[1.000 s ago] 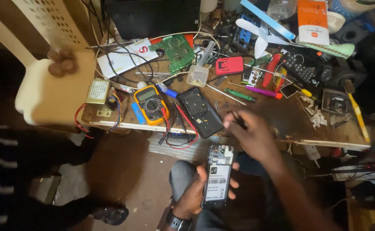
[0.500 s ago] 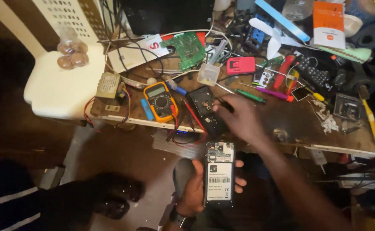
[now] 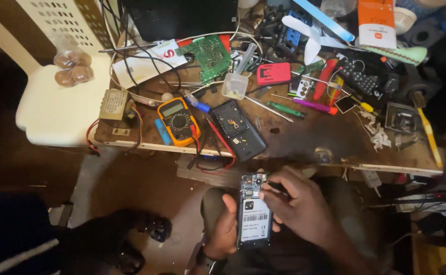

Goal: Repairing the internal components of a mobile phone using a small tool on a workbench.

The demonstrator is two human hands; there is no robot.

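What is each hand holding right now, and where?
Left hand grips the opened phone by its lower left edge. Right hand pinches something thin and dark at the phone's top; what, cannot be told.

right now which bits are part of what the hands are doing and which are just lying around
In hand:
- opened phone, held by the left hand
- right hand, fingertips at the phone's top end

Lying about:
- multimeter
- black back cover
- green circuit board
- red case
- screwdrivers

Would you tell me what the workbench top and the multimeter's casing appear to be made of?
The workbench top looks like bare, worn wood: brown, matte, stained, with a pale raw front edge. The multimeter casing seems moulded plastic, possibly a rubbery sleeve: uniform orange, smooth, rounded corners around a dark face.
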